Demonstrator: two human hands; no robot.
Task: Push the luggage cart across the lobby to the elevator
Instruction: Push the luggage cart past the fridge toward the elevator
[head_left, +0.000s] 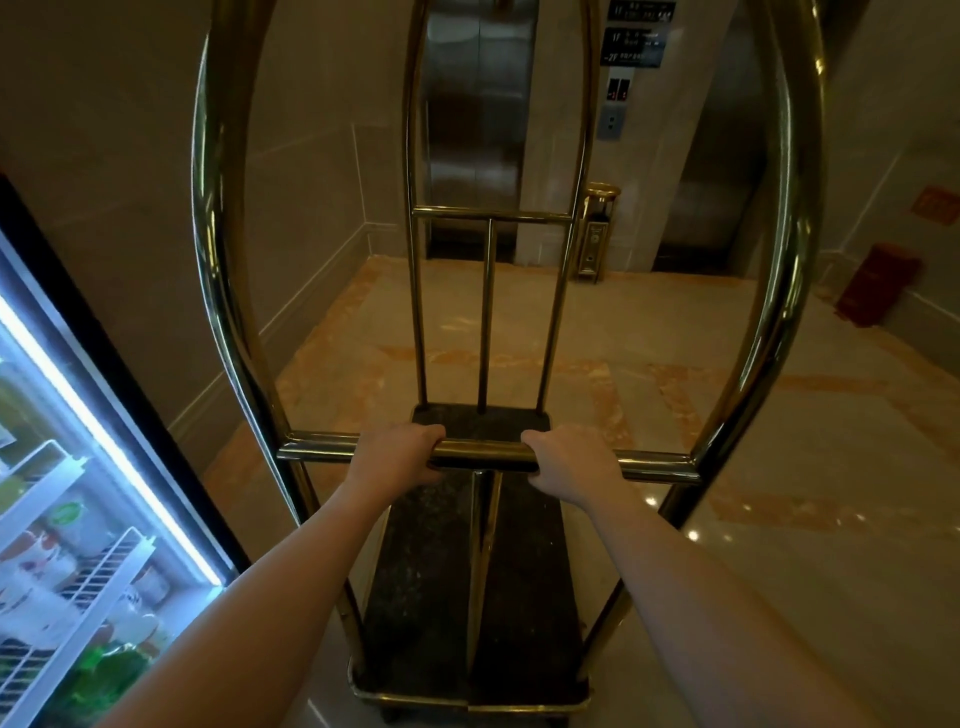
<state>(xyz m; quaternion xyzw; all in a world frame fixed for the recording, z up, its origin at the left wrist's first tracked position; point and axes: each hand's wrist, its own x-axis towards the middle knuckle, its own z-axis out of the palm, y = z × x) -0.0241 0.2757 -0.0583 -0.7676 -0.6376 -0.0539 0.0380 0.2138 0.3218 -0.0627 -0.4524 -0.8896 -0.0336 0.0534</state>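
The luggage cart (483, 571) fills the middle of the frame — a brass frame of polished tubes with tall arched hoops rising at the near and far ends, out past the top edge. Its long, dark deck is bare and runs away from the lower centre, edged in brass. A horizontal brass bar (485, 453) crosses the near hoop. The elevator (475, 119) stands at upper centre — steel doors shut, set in a pale stone wall, seen through the far hoop of the cart.
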